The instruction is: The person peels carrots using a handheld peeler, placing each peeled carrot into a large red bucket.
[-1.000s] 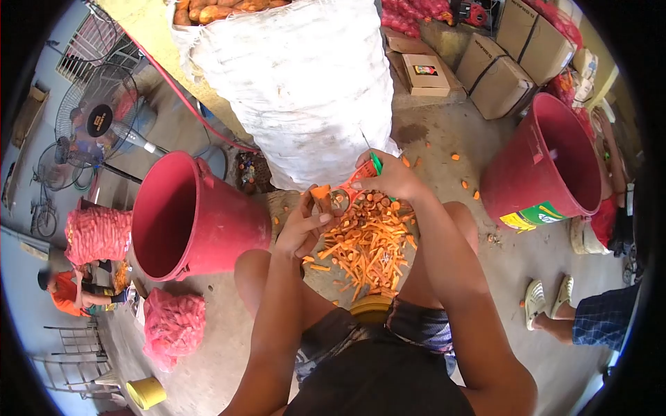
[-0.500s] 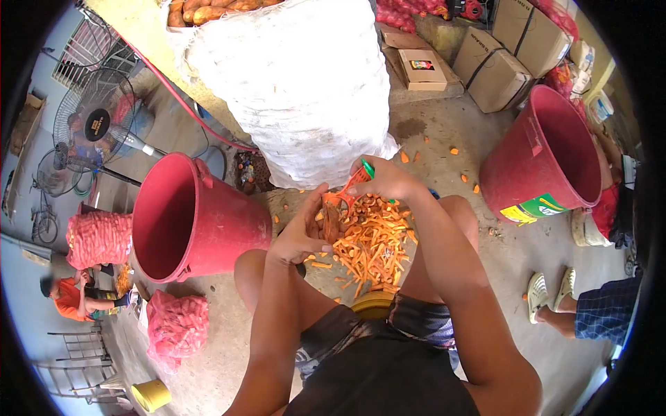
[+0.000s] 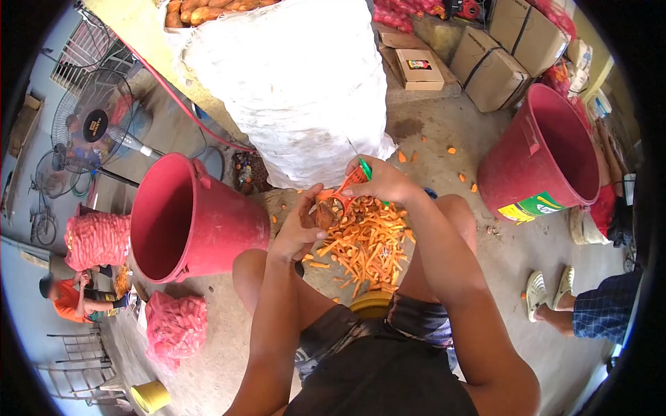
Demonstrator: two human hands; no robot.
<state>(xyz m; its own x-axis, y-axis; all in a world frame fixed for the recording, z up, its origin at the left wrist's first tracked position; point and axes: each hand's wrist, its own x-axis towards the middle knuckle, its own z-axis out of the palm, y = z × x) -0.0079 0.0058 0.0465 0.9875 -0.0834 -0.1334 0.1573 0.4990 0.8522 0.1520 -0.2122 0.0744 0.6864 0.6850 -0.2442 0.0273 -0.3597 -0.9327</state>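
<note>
My left hand is wrapped around a brown-skinned sweet potato, its bare orange flesh showing near the top. In my right hand is an orange peeler, its head right at the tuber's upper end. A green handle also sticks up from the right hand's fingers, with a thin blade-like tip above it. Below both hands, between my knees, lies a heap of orange peelings. Part of a yellow tub shows at the near side of the heap.
A full white sack stands in front of me. Large red bins flank me, one left and one right. Sweet potatoes fill a container at the top left. A person sits far left; another person's legs are at right.
The sweet potato has tilted and turned in my left hand, so less of its length shows. Both hands have shifted slightly, with the peeler still at its upper end.
</note>
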